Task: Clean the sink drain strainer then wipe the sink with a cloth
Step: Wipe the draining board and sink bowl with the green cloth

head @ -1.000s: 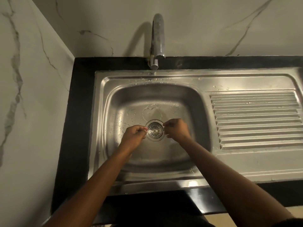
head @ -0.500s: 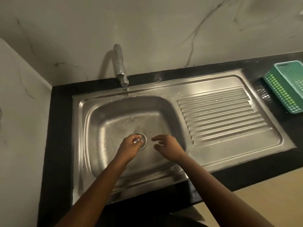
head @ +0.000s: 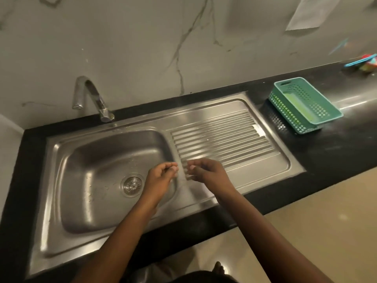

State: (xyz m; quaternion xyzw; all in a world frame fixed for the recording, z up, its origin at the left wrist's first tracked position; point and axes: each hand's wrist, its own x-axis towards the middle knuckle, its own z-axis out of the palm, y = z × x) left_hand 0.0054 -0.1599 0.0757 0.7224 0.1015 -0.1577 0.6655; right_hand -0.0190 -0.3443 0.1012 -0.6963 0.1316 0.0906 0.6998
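The round metal drain strainer (head: 132,184) sits in the drain at the bottom of the steel sink (head: 61,180). My left hand (head: 161,177) hovers over the basin's right side, just right of the strainer, with its fingers curled in against the thumb; I see nothing in it. My right hand (head: 208,174) hovers over the near end of the ribbed draining board (head: 224,135) with its fingers loosely curled and nothing in them. The two hands are close together, fingertips facing, and touch neither the sink nor the strainer.
A chrome tap (head: 91,97) stands behind the basin. On the black counter (head: 336,152) to the right is a green plastic basket (head: 306,105), with colourful items (head: 365,62) further back. A pale sheet (head: 306,13) hangs on the marble wall.
My view has swung to the right. Both hands have lifted away from the strainer and moved right, to the basin's right edge. The strainer stays in the drain.
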